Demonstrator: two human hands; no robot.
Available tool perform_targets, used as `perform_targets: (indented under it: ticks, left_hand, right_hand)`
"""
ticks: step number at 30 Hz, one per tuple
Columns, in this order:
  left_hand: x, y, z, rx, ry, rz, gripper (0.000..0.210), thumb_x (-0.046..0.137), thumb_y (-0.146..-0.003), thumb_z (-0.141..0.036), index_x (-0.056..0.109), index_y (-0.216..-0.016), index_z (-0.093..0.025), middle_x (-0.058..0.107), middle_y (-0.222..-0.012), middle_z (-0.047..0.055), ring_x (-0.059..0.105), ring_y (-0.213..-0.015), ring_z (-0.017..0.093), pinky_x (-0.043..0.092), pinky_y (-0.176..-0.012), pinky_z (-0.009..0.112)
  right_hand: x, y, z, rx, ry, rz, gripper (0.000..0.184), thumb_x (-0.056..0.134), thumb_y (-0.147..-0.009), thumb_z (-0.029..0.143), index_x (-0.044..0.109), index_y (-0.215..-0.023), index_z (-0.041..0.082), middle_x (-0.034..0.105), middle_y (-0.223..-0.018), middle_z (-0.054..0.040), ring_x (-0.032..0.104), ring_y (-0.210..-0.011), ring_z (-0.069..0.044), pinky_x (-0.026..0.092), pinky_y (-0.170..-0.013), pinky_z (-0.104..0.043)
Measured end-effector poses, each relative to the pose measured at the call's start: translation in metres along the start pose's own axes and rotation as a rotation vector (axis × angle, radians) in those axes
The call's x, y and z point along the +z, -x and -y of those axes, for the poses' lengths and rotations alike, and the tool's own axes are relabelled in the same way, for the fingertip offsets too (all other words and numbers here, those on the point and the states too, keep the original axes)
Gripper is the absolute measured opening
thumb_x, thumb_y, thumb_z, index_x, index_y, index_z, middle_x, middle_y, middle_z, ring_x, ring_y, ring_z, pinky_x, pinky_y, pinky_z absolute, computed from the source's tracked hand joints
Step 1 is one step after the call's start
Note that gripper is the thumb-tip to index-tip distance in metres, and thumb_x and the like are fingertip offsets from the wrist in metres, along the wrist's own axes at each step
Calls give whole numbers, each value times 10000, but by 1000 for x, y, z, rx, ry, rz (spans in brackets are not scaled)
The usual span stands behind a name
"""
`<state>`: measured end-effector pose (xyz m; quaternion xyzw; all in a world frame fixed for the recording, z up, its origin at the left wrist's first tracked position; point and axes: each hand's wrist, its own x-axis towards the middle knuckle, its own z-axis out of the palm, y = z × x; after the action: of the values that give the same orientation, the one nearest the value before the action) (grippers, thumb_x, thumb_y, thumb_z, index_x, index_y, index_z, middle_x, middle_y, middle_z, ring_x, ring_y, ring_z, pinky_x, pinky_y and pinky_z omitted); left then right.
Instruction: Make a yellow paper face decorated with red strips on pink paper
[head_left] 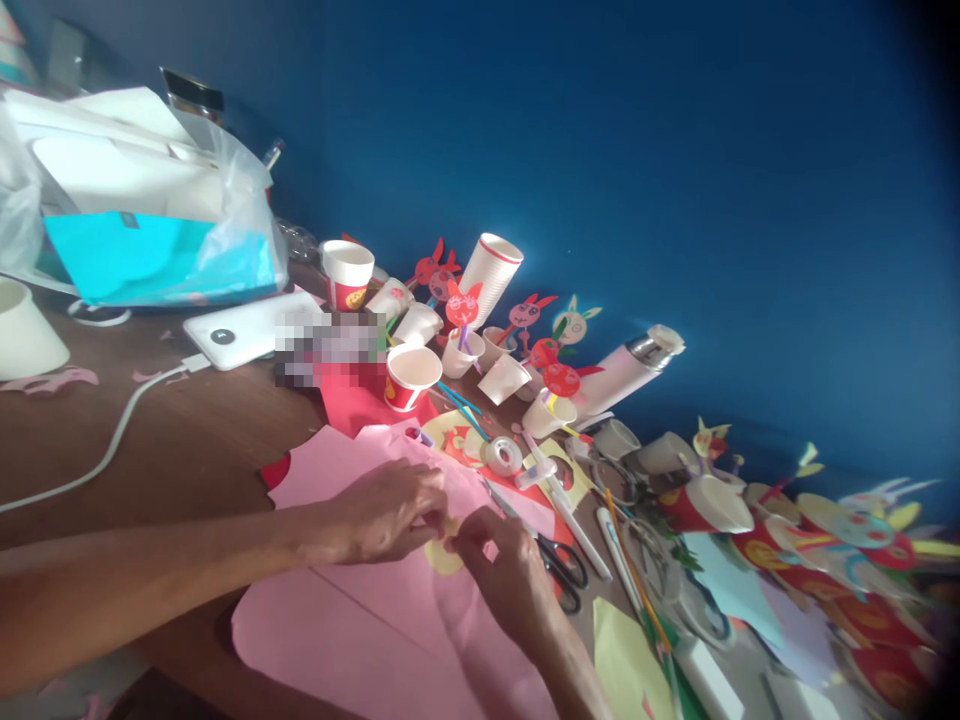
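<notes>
A small, pale yellow paper piece [444, 558] is between my hands, over a large pink paper sheet [330, 630]. My left hand [394, 510] is closed, its fingertips pinching at the upper edge of the yellow piece. From the right, my right hand [502, 560] pinches the same piece with thumb and fingers. My fingers partly cover its outline. Just right of my right hand lie scissors with black handles [566, 572]. A tape roll [504, 456] sits beyond my hands, near red and yellow paper scraps.
Several paper cups with paper rabbit figures [463, 305] stand along the blue wall. A cup stack [491, 275] leans there, beside a tilted thermos [626, 375]. At left are a white power bank [251, 330] with its cable and a bag [161, 255]. More decorated cups [705, 505] crowd the right.
</notes>
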<state>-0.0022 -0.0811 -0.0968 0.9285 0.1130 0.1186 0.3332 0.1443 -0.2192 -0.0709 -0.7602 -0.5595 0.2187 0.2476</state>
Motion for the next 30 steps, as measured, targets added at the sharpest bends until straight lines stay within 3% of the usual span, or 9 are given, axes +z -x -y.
perform_targets:
  ticks: [6,10,14,17,23,30]
  left_hand:
    - [-17,-2,-12,-104,133,-5,156,540,-843,-288,660,-782,-209,579,-841,2,546,-797,167,367,-709,273]
    - [-27,-9,-17,-319,452,-47,189,605,-774,-335,647,-714,-161,588,-744,5,496,-661,133,345,-583,237]
    - [-26,-15,-10,-388,722,-99,146,610,-714,-266,664,-680,-135,565,-612,-5,433,-580,108,310,-535,227]
    - [-25,-16,-7,-461,903,-93,162,629,-682,-284,660,-690,-126,599,-625,15,473,-587,120,354,-526,227]
    - [-26,-15,-12,-487,1091,-95,237,713,-660,-334,661,-709,-107,673,-702,54,575,-604,129,459,-592,254]
    - [-24,-14,-10,-489,1301,-11,294,792,-637,-359,684,-727,-100,688,-745,68,621,-648,141,499,-658,275]
  right_hand:
    - [6,-5,5,28,-229,-120,60,631,-805,253,604,-785,204,664,-746,16,596,-706,-151,413,-666,-249]
    - [2,-10,16,65,-341,-192,95,636,-799,281,636,-838,195,688,-751,1,626,-737,-159,450,-694,-243]
    - [-2,-15,26,94,-377,-266,122,639,-790,302,663,-843,196,714,-764,-3,639,-744,-161,465,-705,-235]
    - [0,-19,30,125,-383,-318,123,650,-769,306,681,-814,196,714,-750,1,631,-726,-158,465,-691,-230]
    - [3,-20,33,102,-368,-347,138,590,-792,259,693,-718,203,709,-720,12,617,-719,-147,437,-684,-222]
    - [5,-20,33,161,-445,-379,136,628,-757,305,689,-760,184,706,-693,0,616,-672,-151,462,-665,-236]
